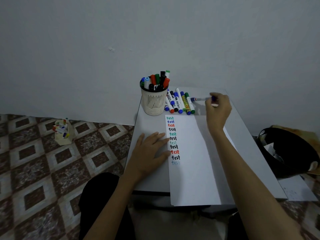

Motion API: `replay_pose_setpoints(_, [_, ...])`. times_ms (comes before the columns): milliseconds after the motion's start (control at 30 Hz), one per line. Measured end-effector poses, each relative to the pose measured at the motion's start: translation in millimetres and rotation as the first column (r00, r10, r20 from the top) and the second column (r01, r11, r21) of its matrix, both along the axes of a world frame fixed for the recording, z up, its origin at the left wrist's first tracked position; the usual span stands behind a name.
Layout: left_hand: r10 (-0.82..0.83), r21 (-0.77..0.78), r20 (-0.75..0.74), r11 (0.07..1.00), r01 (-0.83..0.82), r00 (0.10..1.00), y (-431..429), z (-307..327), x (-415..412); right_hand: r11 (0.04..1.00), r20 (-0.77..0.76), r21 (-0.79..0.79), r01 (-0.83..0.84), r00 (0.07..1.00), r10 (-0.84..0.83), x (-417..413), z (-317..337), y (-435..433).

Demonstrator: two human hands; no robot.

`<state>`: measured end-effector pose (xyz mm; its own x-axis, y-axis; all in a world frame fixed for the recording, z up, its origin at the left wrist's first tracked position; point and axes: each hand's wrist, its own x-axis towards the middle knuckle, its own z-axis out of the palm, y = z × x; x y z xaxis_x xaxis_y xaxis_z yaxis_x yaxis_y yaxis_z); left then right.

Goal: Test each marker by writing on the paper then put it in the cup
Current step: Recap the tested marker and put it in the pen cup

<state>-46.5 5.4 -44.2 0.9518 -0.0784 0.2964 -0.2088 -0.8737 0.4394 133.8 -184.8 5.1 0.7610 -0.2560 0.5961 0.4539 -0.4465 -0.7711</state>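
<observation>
A white sheet of paper [192, 161] lies on the small grey table [149, 125], with a column of the word "test" in several colours down its left side. My left hand [152, 149] rests flat on the paper's left edge. My right hand [218, 110] is raised over the far right of the table and pinches a blue-tipped marker [199, 99], held level and pointing left. A cream mesh cup [153, 101] at the far left corner holds several markers. A row of loose markers [180, 103] lies just right of the cup.
A wall stands right behind the table. On the patterned floor to the left sits a small box of markers [62, 131]. A black bag [287, 151] lies to the right of the table, and a loose sheet [297, 189] lies near the table's right front corner.
</observation>
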Motion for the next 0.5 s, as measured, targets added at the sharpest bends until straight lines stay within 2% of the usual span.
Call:
replay_pose_setpoints(100, [0.003, -0.023, 0.019, 1.0, -0.002, 1.0, -1, 1, -1, 0.937, 0.048, 0.333, -0.109, 0.994, 0.099, -24, 20, -1])
replay_pose_setpoints(167, [0.015, -0.076, 0.049, 0.997, -0.011, 0.999, -3, 3, -2, 0.875, 0.034, 0.45, -0.179, 0.982, 0.184, -42, 27, -2])
replay_pose_setpoints(267, [0.03, -0.224, 0.09, 0.975, -0.009, 0.996, -6, 9, -4, 0.805, -0.047, 0.516, -0.292, 0.929, 0.367, -75, 29, -1])
replay_pose_setpoints(367, [0.003, -0.364, 0.073, 0.931, 0.024, 0.997, -9, 15, -9, 0.75, -0.147, 0.534, -0.389, 0.831, 0.536, -109, 21, 9])
replay_pose_setpoints(500, [-0.051, -0.383, 0.137, 0.918, 0.101, 0.989, -11, 21, -15, 0.623, -0.156, 0.651, -0.433, 0.728, 0.668, -140, 12, 25])
